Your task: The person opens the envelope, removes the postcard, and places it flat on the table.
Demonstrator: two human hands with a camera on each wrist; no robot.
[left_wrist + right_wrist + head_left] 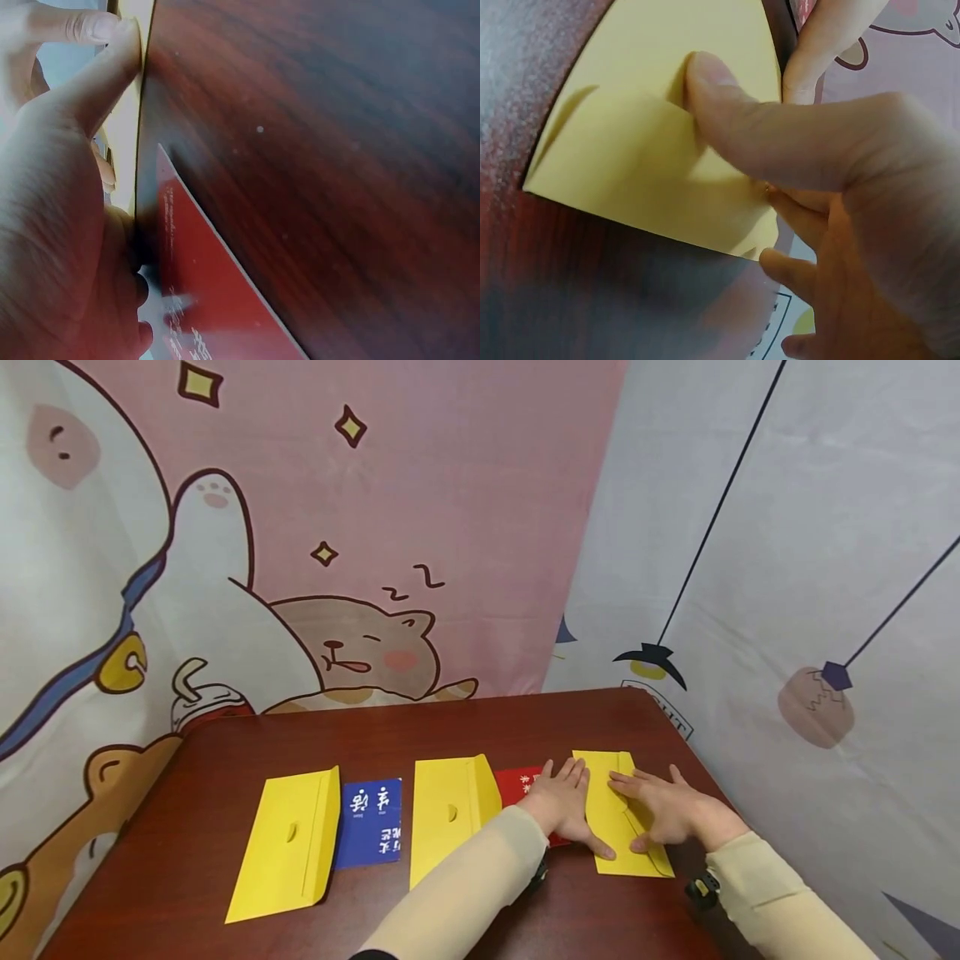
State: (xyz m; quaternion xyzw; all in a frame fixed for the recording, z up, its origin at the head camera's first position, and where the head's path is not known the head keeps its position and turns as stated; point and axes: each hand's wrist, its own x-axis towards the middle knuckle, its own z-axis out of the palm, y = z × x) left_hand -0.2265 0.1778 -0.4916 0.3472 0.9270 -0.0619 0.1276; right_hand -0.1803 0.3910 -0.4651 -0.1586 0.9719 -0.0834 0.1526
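Note:
A yellow envelope (602,812) lies on the right part of the table, with a flap edge along its right side. My left hand (561,803) rests on its left edge, fingers stretched and thumb low. From the right, my right hand (666,810) touches the envelope, its fingers spread. In the right wrist view the thumb (724,97) presses on the yellow paper (630,142), while the other fingers reach past its edge. A red card (516,782) with white characters lies partly under the left hand and wrist; the left wrist view also shows this card (214,285).
A second yellow envelope (442,793) lies left of the red card, partly behind the left forearm. Further left are a blue card (370,835) with white characters and a third yellow envelope (273,860). The dark red wooden table (450,727) meets cartoon-printed curtains behind and at right.

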